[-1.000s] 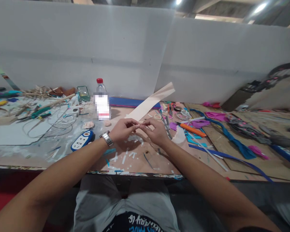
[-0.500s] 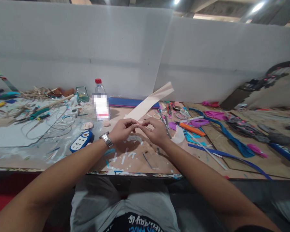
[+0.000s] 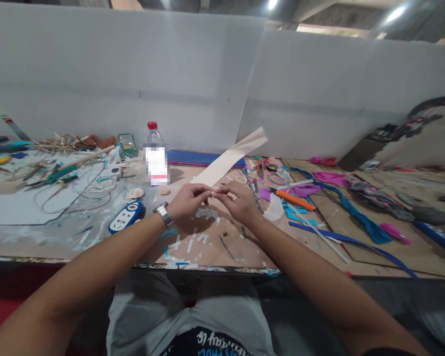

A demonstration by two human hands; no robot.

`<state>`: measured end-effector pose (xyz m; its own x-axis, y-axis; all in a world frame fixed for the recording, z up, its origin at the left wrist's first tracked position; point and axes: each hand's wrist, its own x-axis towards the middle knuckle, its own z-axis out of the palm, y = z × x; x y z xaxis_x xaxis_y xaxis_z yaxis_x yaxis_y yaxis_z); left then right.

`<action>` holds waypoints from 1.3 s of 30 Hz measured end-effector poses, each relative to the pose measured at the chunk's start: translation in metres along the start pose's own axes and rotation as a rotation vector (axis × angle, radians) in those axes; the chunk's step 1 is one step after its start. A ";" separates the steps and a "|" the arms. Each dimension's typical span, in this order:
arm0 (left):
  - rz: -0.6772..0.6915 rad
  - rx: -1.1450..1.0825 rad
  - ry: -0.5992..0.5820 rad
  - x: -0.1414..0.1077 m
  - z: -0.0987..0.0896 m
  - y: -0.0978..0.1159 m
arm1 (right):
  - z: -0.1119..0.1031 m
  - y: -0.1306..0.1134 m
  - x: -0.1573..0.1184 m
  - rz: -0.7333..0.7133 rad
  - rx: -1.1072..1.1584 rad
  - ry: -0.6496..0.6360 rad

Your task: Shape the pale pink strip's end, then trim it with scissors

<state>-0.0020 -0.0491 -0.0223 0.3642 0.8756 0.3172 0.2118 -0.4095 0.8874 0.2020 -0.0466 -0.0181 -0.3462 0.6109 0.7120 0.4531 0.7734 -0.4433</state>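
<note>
My left hand (image 3: 187, 201), with a metal watch on its wrist, meets my right hand (image 3: 240, 202) over the middle of the table. Both are closed in a pinch, fingertips together, on a small pale pinkish piece (image 3: 212, 194) that looks like paper; the fingers cover most of it. Just behind the hands a long cream paper strip (image 3: 230, 157) slants up to the right. Two small pale pink crumpled pieces, a larger one (image 3: 136, 193) and a smaller one (image 3: 164, 190), lie left of my left hand. White paper scraps (image 3: 190, 243) are scattered below the hands.
A red-capped bottle (image 3: 155, 163) stands behind my left hand, with a blue-and-white power strip (image 3: 126, 217) nearer. An orange utility knife (image 3: 295, 200), purple and blue paper, and a blue strip (image 3: 352, 239) lie to the right. Pliers (image 3: 57, 175) and sticks are at left; a white panel (image 3: 114, 74) rises behind.
The fingertips have shifted slightly against each other around the small piece. The whole view has moved a little; the table items otherwise stay put.
</note>
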 end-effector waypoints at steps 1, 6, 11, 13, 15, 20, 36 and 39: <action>-0.005 -0.004 -0.003 0.000 0.000 0.000 | 0.000 0.000 0.000 0.007 -0.003 0.001; -0.019 -0.031 0.010 0.000 0.001 -0.002 | 0.001 -0.001 -0.001 0.046 -0.017 -0.042; -0.012 -0.003 0.062 0.002 0.002 -0.004 | 0.002 -0.001 -0.001 0.084 -0.017 -0.076; -0.015 0.021 0.082 0.002 0.002 -0.005 | 0.002 -0.001 -0.001 0.085 -0.010 -0.077; -0.010 0.042 0.069 0.001 0.001 -0.006 | 0.002 -0.002 -0.001 0.083 -0.006 -0.072; 0.036 0.062 0.014 0.001 0.000 -0.008 | 0.002 -0.005 -0.002 0.086 0.003 -0.047; -0.077 -0.008 0.001 0.002 0.003 -0.011 | 0.007 0.002 -0.003 0.095 0.042 -0.099; -0.100 -0.032 -0.024 0.002 0.003 -0.009 | 0.005 0.001 -0.003 0.083 0.043 -0.086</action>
<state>-0.0003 -0.0445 -0.0306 0.3641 0.9054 0.2184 0.2194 -0.3113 0.9246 0.1990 -0.0468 -0.0234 -0.3785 0.6841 0.6234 0.4484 0.7248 -0.5231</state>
